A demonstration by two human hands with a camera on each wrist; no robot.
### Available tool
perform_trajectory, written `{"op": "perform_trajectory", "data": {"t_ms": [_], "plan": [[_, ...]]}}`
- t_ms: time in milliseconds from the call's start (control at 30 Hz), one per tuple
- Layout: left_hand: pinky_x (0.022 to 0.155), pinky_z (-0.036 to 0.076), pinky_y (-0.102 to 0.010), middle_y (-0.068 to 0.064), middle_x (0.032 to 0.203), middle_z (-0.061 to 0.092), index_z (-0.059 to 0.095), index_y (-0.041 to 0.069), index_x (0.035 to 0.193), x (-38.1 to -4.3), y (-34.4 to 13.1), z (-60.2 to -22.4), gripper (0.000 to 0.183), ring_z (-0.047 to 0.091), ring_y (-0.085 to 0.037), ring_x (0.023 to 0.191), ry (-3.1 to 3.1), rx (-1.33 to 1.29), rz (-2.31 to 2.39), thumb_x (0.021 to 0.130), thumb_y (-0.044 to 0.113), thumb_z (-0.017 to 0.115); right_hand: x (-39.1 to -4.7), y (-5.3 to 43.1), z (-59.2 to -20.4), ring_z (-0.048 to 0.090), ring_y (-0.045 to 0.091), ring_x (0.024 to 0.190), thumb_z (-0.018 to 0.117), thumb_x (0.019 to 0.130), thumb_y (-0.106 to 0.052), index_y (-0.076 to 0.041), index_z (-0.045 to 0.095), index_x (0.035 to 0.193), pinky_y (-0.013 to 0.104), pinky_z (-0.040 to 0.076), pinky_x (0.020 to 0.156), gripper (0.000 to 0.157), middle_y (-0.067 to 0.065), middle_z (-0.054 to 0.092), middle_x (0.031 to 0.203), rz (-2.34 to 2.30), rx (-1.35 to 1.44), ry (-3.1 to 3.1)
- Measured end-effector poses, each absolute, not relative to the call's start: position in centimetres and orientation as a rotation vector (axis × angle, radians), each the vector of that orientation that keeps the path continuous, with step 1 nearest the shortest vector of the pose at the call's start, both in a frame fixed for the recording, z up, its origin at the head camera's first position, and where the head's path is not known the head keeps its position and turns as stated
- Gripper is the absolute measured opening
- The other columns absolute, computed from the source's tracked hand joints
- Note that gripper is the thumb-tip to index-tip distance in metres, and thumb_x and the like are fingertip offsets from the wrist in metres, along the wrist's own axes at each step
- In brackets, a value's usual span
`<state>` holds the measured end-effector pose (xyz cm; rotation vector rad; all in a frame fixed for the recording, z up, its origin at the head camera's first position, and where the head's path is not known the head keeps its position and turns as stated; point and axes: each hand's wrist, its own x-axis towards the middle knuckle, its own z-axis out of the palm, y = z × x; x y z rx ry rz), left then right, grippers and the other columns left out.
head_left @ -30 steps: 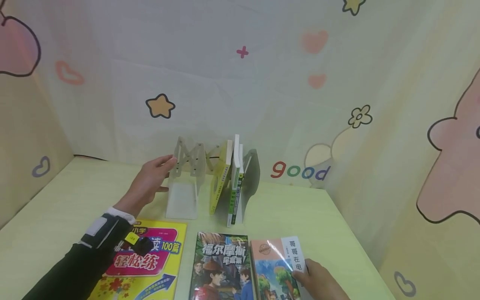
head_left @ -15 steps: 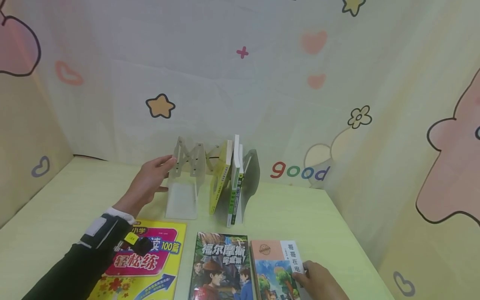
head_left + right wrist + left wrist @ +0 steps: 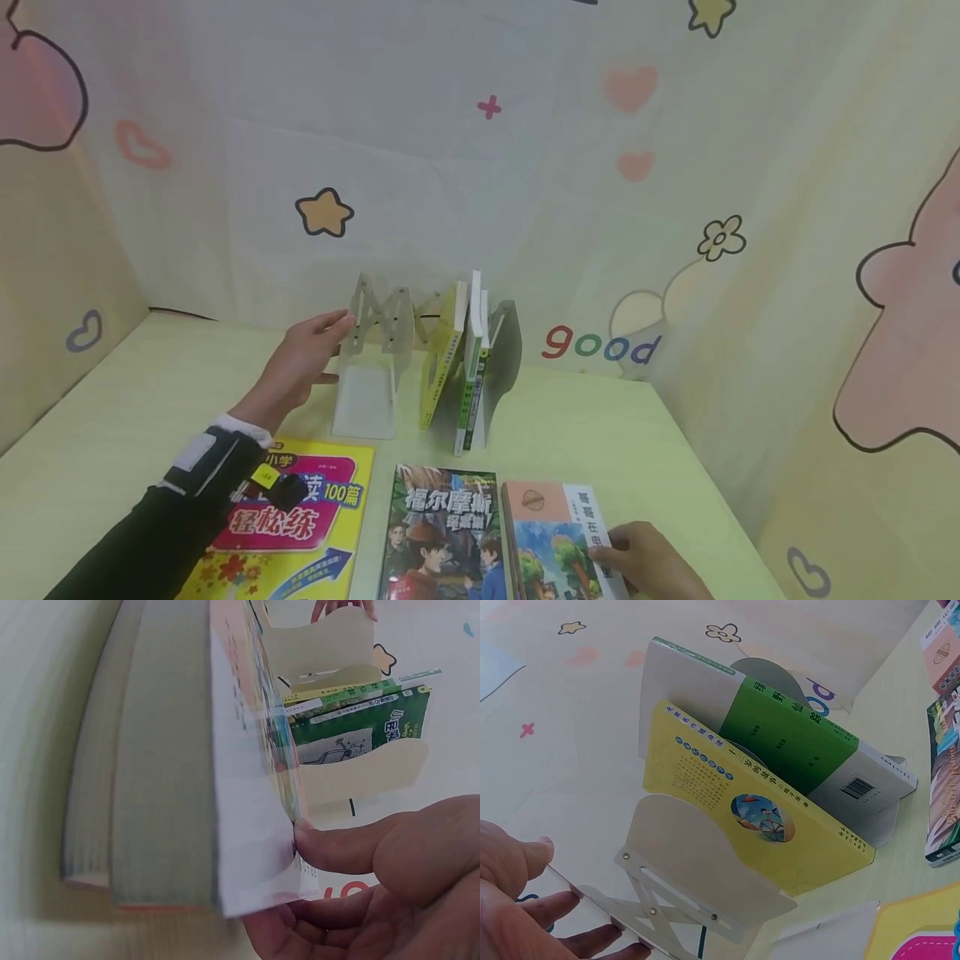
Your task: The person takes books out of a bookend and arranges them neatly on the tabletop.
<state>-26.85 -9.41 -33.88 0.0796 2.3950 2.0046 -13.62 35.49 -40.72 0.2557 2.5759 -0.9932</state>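
My left hand (image 3: 303,354) grips the left end panel of a pale expandable bookend (image 3: 360,396), thumb on one side and fingers on the other in the left wrist view. Inside the bookend a yellow book (image 3: 757,817) leans beside a green-and-white book (image 3: 780,735) and another green book (image 3: 360,731). At the lower right my right hand (image 3: 652,562) pinches the right edge of a storybook (image 3: 555,542) with a peach, white and blue cover. This book lies on top of another book (image 3: 97,772), its pale page block facing the right wrist camera.
A detective book (image 3: 442,533) lies just left of the storybook. Farther left, a large yellow workbook (image 3: 300,517) lies partly under my left forearm. Behind the pale yellow table (image 3: 585,417) hangs a printed curtain (image 3: 420,125).
The pinched edge of the storybook has shifted slightly toward me, and my right hand has moved a little right. My left hand stays at the bookend.
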Motion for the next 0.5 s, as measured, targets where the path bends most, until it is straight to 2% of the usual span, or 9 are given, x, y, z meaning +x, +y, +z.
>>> {"op": "perform_trajectory", "data": {"t_ms": [267, 400, 500], "plan": [[0.092, 0.044, -0.055, -0.016, 0.154, 0.029, 0.024, 0.012, 0.155, -26.8, -9.5, -33.9, 0.074, 0.032, -0.043, 0.136, 2.399, 0.077, 2.012, 0.096, 0.051, 0.046, -13.9, 35.5, -40.1, 0.061, 0.017, 0.067, 0.065, 0.088, -0.035, 0.004, 0.068, 0.097, 0.03, 0.051, 0.062, 0.04, 0.004, 0.064, 0.078, -0.897, 0.214, 2.644], [0.093, 0.043, -0.055, -0.016, 0.153, 0.03, 0.025, 0.012, 0.155, -26.9, -9.4, -34.0, 0.076, 0.033, -0.042, 0.135, 2.392, 0.077, 2.012, 0.095, 0.053, 0.047, -14.4, 35.4, -38.1, 0.063, 0.021, 0.074, 0.061, 0.088, -0.047, 0.009, 0.061, 0.116, 0.035, 0.053, 0.063, 0.062, 0.011, 0.065, 0.093, -0.832, 0.188, 2.788], [0.093, 0.043, -0.055, -0.016, 0.153, 0.031, 0.025, 0.012, 0.155, -27.0, -9.5, -34.1, 0.076, 0.034, -0.041, 0.135, 2.395, 0.069, 2.011, 0.094, 0.053, 0.047, -15.1, 35.3, -35.7, 0.063, 0.026, 0.089, 0.057, 0.087, -0.057, 0.011, 0.051, 0.13, 0.039, 0.054, 0.069, 0.081, 0.015, 0.063, 0.109, -0.755, 0.129, 2.934]]}}
